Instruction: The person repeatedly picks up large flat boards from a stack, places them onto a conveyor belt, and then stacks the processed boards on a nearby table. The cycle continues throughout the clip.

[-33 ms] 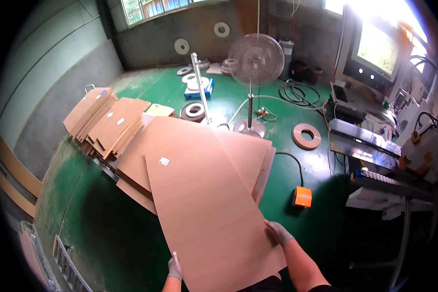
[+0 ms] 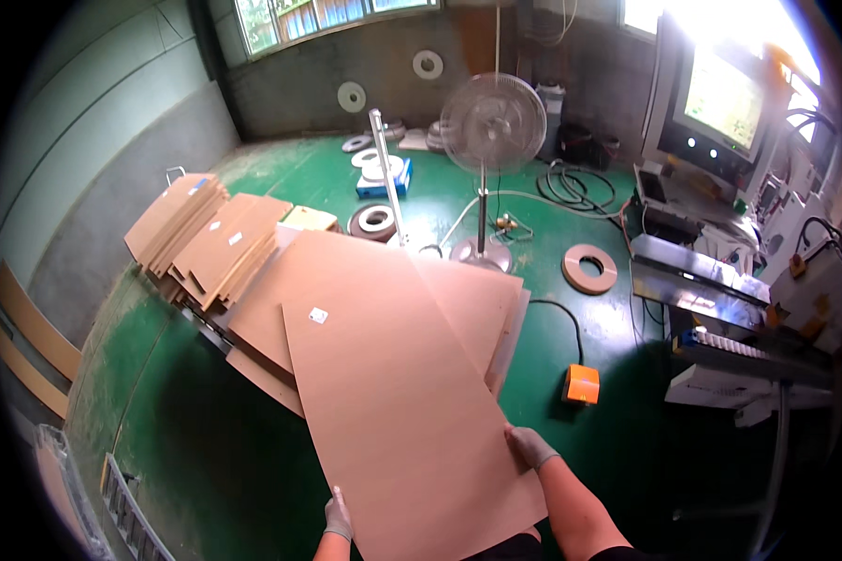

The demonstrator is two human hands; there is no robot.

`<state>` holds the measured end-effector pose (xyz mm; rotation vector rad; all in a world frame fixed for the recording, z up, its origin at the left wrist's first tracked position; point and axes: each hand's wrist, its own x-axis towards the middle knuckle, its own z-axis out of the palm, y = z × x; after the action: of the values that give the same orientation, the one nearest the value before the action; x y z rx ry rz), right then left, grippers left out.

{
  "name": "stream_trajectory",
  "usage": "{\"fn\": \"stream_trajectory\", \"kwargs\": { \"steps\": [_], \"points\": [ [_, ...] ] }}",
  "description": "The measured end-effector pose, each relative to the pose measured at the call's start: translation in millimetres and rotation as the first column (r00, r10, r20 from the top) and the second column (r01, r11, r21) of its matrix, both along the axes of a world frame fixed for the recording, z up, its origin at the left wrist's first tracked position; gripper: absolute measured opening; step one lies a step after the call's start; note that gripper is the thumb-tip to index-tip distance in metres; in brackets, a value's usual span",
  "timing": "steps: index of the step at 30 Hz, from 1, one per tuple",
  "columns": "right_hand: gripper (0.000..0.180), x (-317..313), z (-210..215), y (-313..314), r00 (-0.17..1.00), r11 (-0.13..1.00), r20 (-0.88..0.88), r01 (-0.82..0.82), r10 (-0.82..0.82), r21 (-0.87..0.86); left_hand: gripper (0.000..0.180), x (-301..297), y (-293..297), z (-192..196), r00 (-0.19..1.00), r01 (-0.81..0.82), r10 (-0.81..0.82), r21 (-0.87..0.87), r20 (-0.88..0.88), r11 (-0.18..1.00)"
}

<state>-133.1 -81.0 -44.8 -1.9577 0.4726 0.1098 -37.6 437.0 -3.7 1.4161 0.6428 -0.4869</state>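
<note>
A person in pale work gloves holds a large brown board (image 2: pixel 398 411) by its near end, tilted out over a green workshop floor (image 2: pixel 196 439). The right hand (image 2: pixel 530 446) is clamped on the board's right edge, thumb on top and fingers curled under, while the left hand (image 2: pixel 338 517) is closed on the bottom-left edge near the corner. The board's far end lies over a low stack of similar brown sheets (image 2: pixel 346 280) spread on the floor, and a small white label (image 2: pixel 318 315) shows near its upper left. Farther left, two more piles of narrower brown panels (image 2: pixel 206 238) sit side by side against the grey wall. A pedestal fan (image 2: pixel 492 126) stands just beyond the stack, beside a slim upright metal post (image 2: pixel 386 173). An orange foot pedal (image 2: pixel 581 384), on a black cable, rests on the floor to the right of the board, near a grey machine (image 2: pixel 711 290) with a lit screen above it. A tan roll of tape (image 2: pixel 589 268) lies flat between fan and machine.
</note>
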Motion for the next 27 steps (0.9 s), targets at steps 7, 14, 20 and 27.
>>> {"fn": "stream_trajectory", "kwargs": {
  "steps": [7, 14, 20, 27],
  "points": [
    [0.052, 1, 96, 25, 0.999, 0.68, -0.014, -0.044, 0.05, -0.732, 0.059, 1, -9, -23, 0.968, -0.222, 0.223, -0.022, 0.112, 0.975],
    [0.049, -59, 214, 3, 0.949, 0.81, 0.114, 0.309, -0.293, -0.499, 0.067, -2, -72, 38, 0.957, 0.049, 0.022, -0.236, 0.29, 0.971],
    [0.049, -182, 280, -10, 0.748, 0.749, 0.226, 0.655, -0.624, -0.102, 0.081, -15, -154, 174, 0.82, 0.228, -0.223, 0.056, 0.527, 0.972],
    [0.054, -228, 277, -45, 0.398, 0.629, 0.508, 0.633, -0.764, 0.451, 0.061, 12, -227, 249, 0.51, 0.294, -0.299, 0.163, 0.807, 0.942]
  ]
}}
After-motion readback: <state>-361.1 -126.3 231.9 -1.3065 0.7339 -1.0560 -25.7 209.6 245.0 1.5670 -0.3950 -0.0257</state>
